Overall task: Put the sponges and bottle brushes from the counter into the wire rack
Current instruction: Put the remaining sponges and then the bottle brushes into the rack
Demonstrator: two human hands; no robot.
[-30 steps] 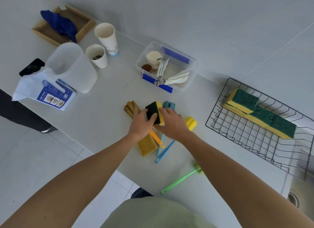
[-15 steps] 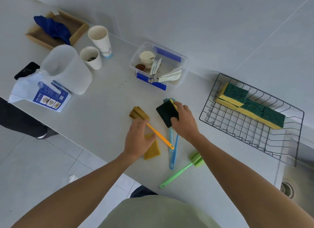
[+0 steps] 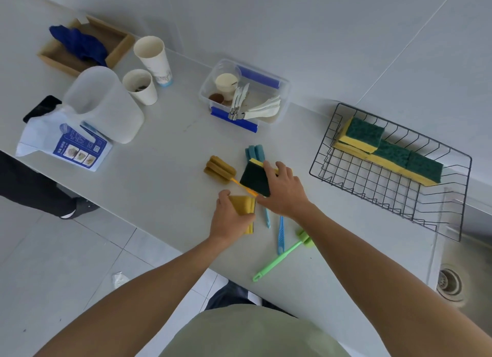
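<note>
Your right grip (image 3: 285, 191) clasps a green-and-yellow sponge (image 3: 254, 179), your left grip (image 3: 231, 218) pinches yellow sponges (image 3: 243, 204); three sponges (image 3: 386, 151) already racked in the wire rack (image 3: 346, 180), brushes (image 3: 281, 236) beside your grips remain.

Green-and-yellow sponges (image 3: 391, 150), black wire rack (image 3: 436, 215) (green brush (image 3: 279, 259), blue brush (image 3: 281, 232)).

The left hand (image 3: 231, 218) covers most of the yellow sponge (image 3: 243, 206), so its far side and the fingers' grip on it stay hidden. The right hand (image 3: 283, 190) hides one end of the green-faced sponge (image 3: 254, 179) and the middle of the blue brush handles (image 3: 280, 234). The print on the blue-and-white packet (image 3: 77, 147) is too small to read. The dark object (image 3: 40, 108) behind the packet is mostly covered.
</note>
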